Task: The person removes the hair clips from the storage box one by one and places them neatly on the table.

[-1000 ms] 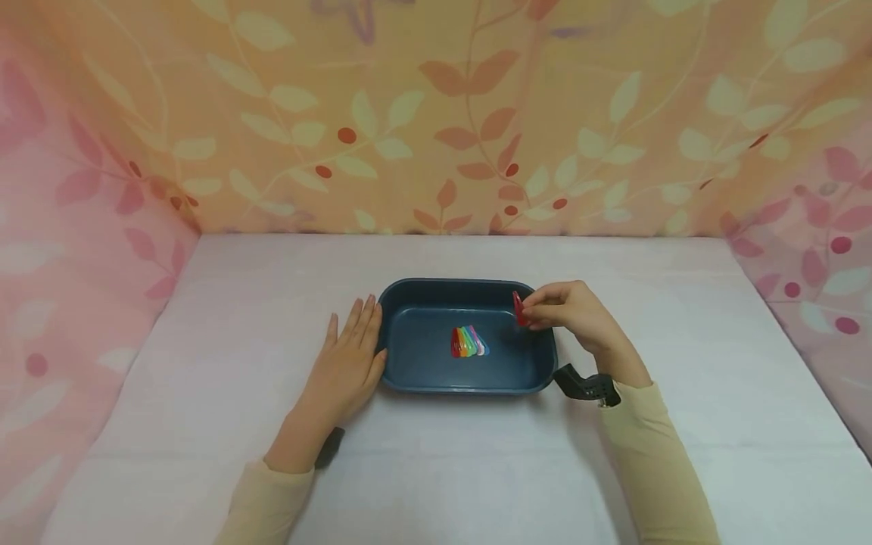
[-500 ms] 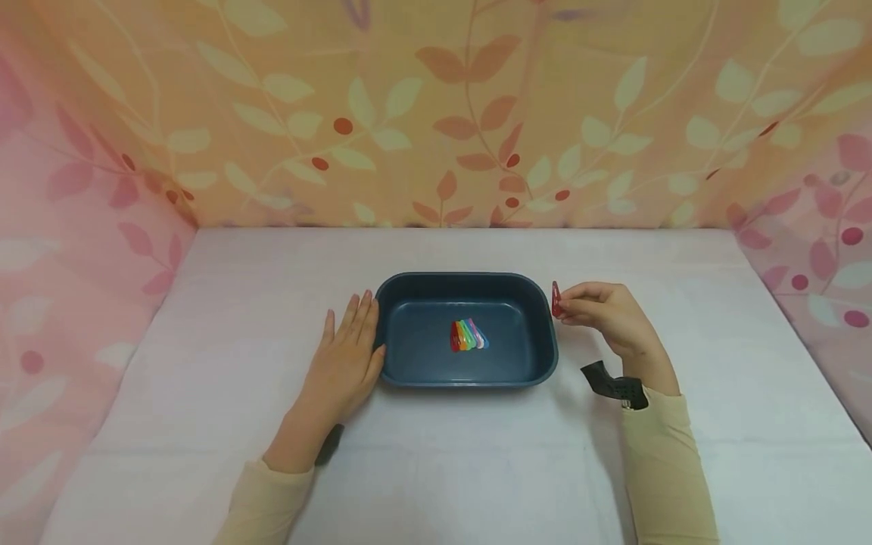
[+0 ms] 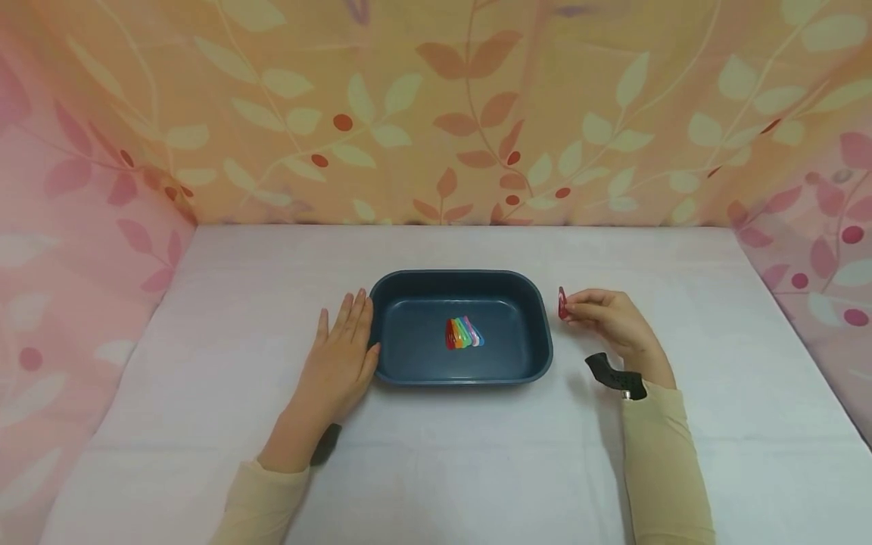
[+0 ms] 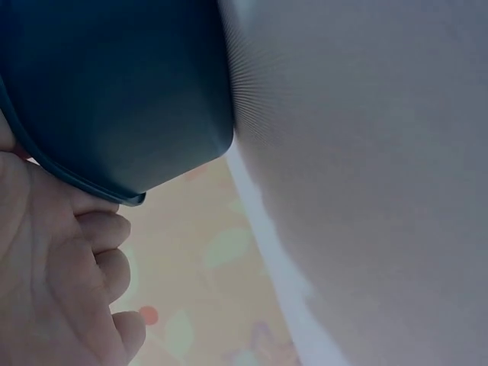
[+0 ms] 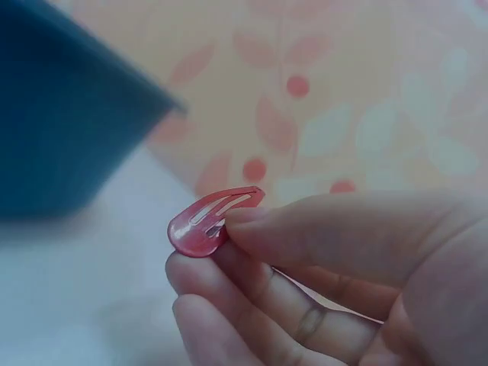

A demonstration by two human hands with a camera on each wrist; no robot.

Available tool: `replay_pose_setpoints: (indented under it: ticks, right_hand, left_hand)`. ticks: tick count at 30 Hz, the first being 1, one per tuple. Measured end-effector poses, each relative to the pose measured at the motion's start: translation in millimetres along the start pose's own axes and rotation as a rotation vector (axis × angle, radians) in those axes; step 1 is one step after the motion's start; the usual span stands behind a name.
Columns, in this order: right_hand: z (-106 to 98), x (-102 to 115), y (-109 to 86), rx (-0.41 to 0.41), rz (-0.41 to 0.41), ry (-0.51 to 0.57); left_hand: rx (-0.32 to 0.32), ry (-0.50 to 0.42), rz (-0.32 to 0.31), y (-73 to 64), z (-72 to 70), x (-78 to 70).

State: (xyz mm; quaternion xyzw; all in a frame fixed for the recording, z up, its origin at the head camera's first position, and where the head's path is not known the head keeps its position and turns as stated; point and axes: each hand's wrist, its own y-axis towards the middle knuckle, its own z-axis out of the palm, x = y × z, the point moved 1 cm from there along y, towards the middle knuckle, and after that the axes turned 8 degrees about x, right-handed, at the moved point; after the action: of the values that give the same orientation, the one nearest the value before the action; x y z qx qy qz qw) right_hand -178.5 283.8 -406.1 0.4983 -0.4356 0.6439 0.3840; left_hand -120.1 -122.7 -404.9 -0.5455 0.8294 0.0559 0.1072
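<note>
Between thumb and fingers my right hand (image 3: pixel 609 322) pinches a red snap hair clip (image 5: pixel 204 225), held up just right of a dark blue basin (image 3: pixel 463 381). In the right wrist view the clip's slotted, teardrop shape shows clearly. Straight-fingered, my left hand (image 3: pixel 339 356) lies along the basin's left side; in the left wrist view its fingers are against the rim (image 4: pixel 84 187). Inside the basin, several colourful hair clips (image 3: pixel 465 333) lie fanned out in a row, red at the left through to blue at the right.
The basin stands on a table with a white cloth (image 3: pixel 463 469). Behind it hangs a leaf-patterned orange curtain (image 3: pixel 409 113), with pink patterned cloth (image 3: pixel 61 318) at the sides. A black strap (image 3: pixel 616 378) is on the right wrist.
My right hand has carried the red hair clip from over the basin's right part out past its right rim, then slightly lower. The basin has shifted slightly left with my left hand against it.
</note>
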Motion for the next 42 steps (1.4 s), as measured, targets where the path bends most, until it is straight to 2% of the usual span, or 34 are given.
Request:
replay_pose_setpoints:
  ticks: [6, 15, 21, 32, 37, 42]
  right_hand:
    - [-4, -14, 3.9, -0.045, 0.108, -0.066]
    - [6, -18, 10.2, -0.106, 0.133, -0.234]
    - [13, -16, 13.2, -0.106, 0.145, -0.339]
    - [15, -15, 12.8, -0.138, 0.185, -0.463]
    - [14, -15, 12.9, -0.138, 0.188, -0.463]
    - [12, -17, 12.8, -0.120, 0.178, -0.393]
  left_hand:
    - [0.003, 0.004, 0.001, -0.5, -0.4, 2.6]
    - [0.004, 0.002, 0.004, -2.7, -0.8, 8.9]
    - [-0.002, -0.008, 0.012, -4.0, -1.3, 10.3]
    - [-0.002, -0.035, 0.021, -2.5, 0.0, 8.7]
    - [0.005, -0.039, 0.017, -2.5, -0.2, 8.3]
    - [0.009, -0.043, 0.013, -3.7, -2.0, 7.6]
